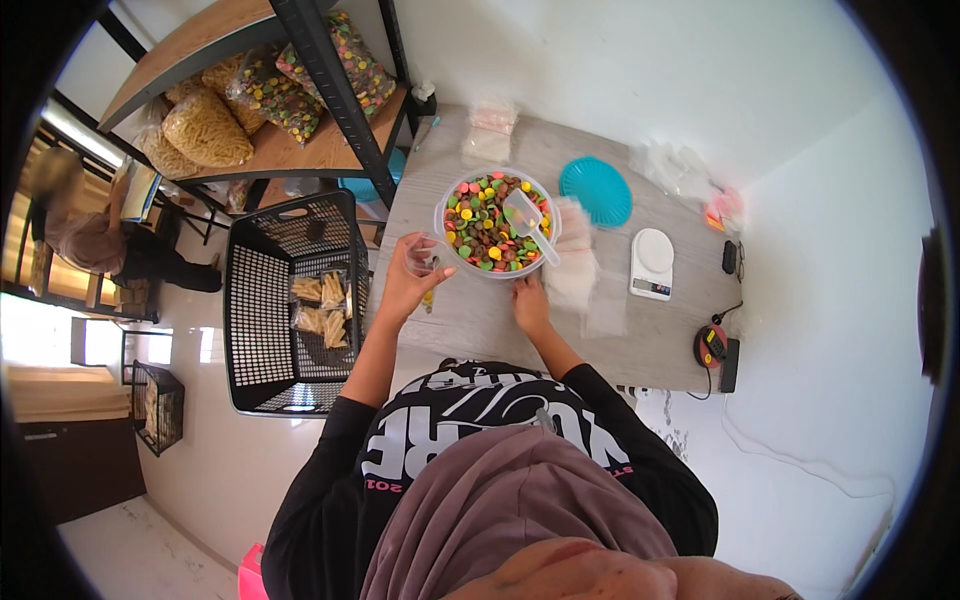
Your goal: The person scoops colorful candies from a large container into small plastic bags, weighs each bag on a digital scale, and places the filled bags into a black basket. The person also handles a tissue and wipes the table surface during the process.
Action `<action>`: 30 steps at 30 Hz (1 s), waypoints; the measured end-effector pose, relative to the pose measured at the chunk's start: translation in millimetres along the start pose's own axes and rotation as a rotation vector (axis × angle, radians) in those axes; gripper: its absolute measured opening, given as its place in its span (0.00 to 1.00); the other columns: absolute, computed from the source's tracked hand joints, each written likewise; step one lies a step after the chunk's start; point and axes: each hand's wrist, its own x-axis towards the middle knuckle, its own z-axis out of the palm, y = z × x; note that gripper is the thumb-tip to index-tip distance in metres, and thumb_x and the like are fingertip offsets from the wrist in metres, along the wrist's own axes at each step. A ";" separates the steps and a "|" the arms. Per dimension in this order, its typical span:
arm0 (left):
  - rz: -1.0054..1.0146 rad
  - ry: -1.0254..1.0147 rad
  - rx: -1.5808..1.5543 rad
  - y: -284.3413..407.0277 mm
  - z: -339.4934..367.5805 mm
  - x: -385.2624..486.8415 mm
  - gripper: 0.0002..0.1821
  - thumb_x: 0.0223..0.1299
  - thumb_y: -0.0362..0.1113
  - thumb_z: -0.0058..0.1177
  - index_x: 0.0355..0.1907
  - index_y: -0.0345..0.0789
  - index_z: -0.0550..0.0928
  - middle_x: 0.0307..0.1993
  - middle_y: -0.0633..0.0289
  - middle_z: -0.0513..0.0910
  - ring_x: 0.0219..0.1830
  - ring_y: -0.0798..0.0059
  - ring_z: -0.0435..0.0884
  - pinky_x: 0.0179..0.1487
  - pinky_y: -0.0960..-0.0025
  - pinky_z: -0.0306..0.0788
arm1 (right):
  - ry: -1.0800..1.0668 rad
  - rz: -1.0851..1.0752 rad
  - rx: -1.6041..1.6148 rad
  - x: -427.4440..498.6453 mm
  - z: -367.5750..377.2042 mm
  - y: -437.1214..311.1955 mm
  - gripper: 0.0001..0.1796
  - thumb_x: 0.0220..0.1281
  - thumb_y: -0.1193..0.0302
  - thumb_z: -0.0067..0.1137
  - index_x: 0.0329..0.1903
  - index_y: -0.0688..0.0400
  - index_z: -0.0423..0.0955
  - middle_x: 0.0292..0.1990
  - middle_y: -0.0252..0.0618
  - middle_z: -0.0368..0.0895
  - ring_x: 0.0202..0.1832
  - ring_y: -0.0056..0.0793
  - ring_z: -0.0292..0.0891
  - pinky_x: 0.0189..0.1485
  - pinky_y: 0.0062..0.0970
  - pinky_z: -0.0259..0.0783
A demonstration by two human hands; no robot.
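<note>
A round clear plastic tub (441, 217) full of colored, button-shaped sweets stands on the grey wood-look table (480, 315). A clear plastic scoop (525, 214) lies on the sweets, its handle over the tub's rim. My left hand (415, 279) holds a small clear plastic cup (421, 256) at the tub's left side. My right hand (530, 304) is at the tub's near edge, its fingertips partly hidden beneath the rim; whether it grips anything cannot be told. Right of the tub lie stacked clear plastic bags (574, 262). A turquoise lid (596, 191) lies behind them.
A white digital scale (652, 262) and a round power socket (709, 346) are at the right. Left of the table stands a black plastic crate (259, 322) with bagged snacks. Shelves (300, 157) hold large filled bags. Another person (97, 236) stands at far left.
</note>
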 end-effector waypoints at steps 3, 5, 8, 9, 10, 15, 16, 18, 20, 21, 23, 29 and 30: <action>0.008 -0.013 0.015 -5.4 -1.7 1.3 0.42 0.42 0.34 0.75 0.60 0.33 0.65 0.53 0.56 0.74 0.52 0.66 0.71 0.48 0.66 0.75 | -0.123 -0.004 0.142 -11.8 -6.5 1.9 0.07 0.55 0.72 0.57 0.38 0.59 0.77 0.37 0.47 0.76 0.39 0.46 0.76 0.43 0.44 0.73; 0.009 -0.009 0.034 -6.8 -2.8 0.1 0.42 0.42 0.33 0.75 0.60 0.33 0.65 0.53 0.56 0.74 0.53 0.66 0.71 0.48 0.66 0.75 | -0.226 -0.047 0.325 -21.8 -28.9 -8.4 0.07 0.55 0.72 0.59 0.36 0.59 0.77 0.35 0.46 0.76 0.36 0.45 0.77 0.41 0.43 0.73; 0.001 0.026 -0.013 -11.5 -3.6 -3.4 0.42 0.42 0.33 0.75 0.60 0.34 0.65 0.53 0.57 0.74 0.53 0.67 0.71 0.47 0.66 0.75 | -0.323 -0.103 0.599 -17.7 -106.0 -59.8 0.08 0.55 0.71 0.62 0.38 0.59 0.77 0.34 0.44 0.77 0.32 0.45 0.77 0.39 0.43 0.73; 0.005 0.021 -0.012 -11.3 -1.8 -2.6 0.41 0.42 0.33 0.75 0.60 0.34 0.66 0.53 0.57 0.74 0.52 0.67 0.72 0.47 0.66 0.75 | -0.266 -0.085 0.644 -11.2 -134.1 -77.0 0.09 0.56 0.70 0.63 0.39 0.59 0.77 0.35 0.43 0.77 0.33 0.44 0.77 0.40 0.42 0.72; 0.008 0.012 -0.012 -11.5 0.9 -1.0 0.41 0.42 0.33 0.75 0.60 0.35 0.66 0.52 0.57 0.74 0.52 0.67 0.72 0.47 0.66 0.75 | -0.206 -0.063 0.688 1.1 -161.0 -93.0 0.10 0.56 0.70 0.63 0.40 0.59 0.78 0.36 0.43 0.77 0.34 0.44 0.76 0.40 0.41 0.72; 0.040 -0.022 -0.021 -14.5 12.3 5.7 0.41 0.43 0.34 0.75 0.59 0.34 0.66 0.52 0.58 0.74 0.51 0.67 0.73 0.47 0.67 0.76 | 0.269 -0.130 0.364 50.2 -197.6 -101.4 0.14 0.55 0.68 0.66 0.43 0.60 0.78 0.43 0.43 0.74 0.44 0.43 0.72 0.46 0.39 0.69; 0.044 -0.022 -0.016 -14.0 14.4 7.3 0.41 0.43 0.34 0.75 0.59 0.34 0.66 0.52 0.58 0.74 0.51 0.67 0.73 0.47 0.67 0.76 | 0.285 -0.086 0.204 53.8 -195.0 -90.4 0.15 0.54 0.68 0.67 0.43 0.61 0.78 0.44 0.43 0.73 0.46 0.44 0.70 0.47 0.39 0.68; 0.040 -0.023 -0.013 -14.1 15.7 8.8 0.41 0.43 0.35 0.75 0.59 0.34 0.66 0.52 0.58 0.74 0.51 0.67 0.74 0.48 0.67 0.76 | 0.212 0.029 0.019 53.6 -192.9 -76.2 0.15 0.53 0.69 0.67 0.42 0.62 0.77 0.46 0.44 0.71 0.51 0.46 0.67 0.50 0.41 0.66; 0.023 -0.037 -0.021 -15.0 18.4 9.2 0.40 0.44 0.35 0.74 0.60 0.36 0.66 0.52 0.60 0.75 0.53 0.66 0.75 0.49 0.66 0.74 | 0.185 0.030 0.023 47.3 -179.9 -57.7 0.14 0.53 0.70 0.67 0.41 0.61 0.77 0.45 0.44 0.72 0.49 0.46 0.68 0.49 0.41 0.67; 0.026 -0.035 -0.029 -17.1 19.2 8.7 0.41 0.44 0.35 0.74 0.60 0.35 0.66 0.52 0.59 0.75 0.53 0.66 0.75 0.49 0.66 0.74 | 0.165 0.031 0.028 45.1 -178.0 -56.1 0.13 0.53 0.70 0.66 0.41 0.61 0.77 0.44 0.43 0.72 0.49 0.46 0.69 0.49 0.41 0.67; 0.033 -0.033 -0.045 -20.9 20.9 8.3 0.41 0.44 0.35 0.74 0.60 0.35 0.66 0.52 0.59 0.75 0.53 0.66 0.75 0.49 0.66 0.74 | 0.215 0.021 0.074 46.1 -175.9 -51.5 0.11 0.54 0.72 0.64 0.41 0.61 0.77 0.43 0.44 0.73 0.47 0.45 0.71 0.48 0.40 0.68; 0.040 -0.054 -0.020 -19.1 22.2 7.0 0.41 0.44 0.35 0.74 0.60 0.35 0.65 0.52 0.59 0.76 0.52 0.66 0.76 0.49 0.65 0.75 | 0.311 -0.064 0.267 68.5 -190.3 -41.3 0.09 0.58 0.79 0.55 0.43 0.61 0.77 0.39 0.46 0.76 0.43 0.44 0.74 0.45 0.38 0.70; 0.047 -0.054 -0.013 -20.7 22.9 7.0 0.41 0.44 0.35 0.74 0.60 0.34 0.66 0.51 0.59 0.76 0.50 0.67 0.76 0.48 0.66 0.76 | 0.350 -0.132 0.253 70.2 -190.4 -39.1 0.10 0.59 0.80 0.54 0.44 0.60 0.77 0.39 0.46 0.76 0.43 0.44 0.74 0.44 0.38 0.71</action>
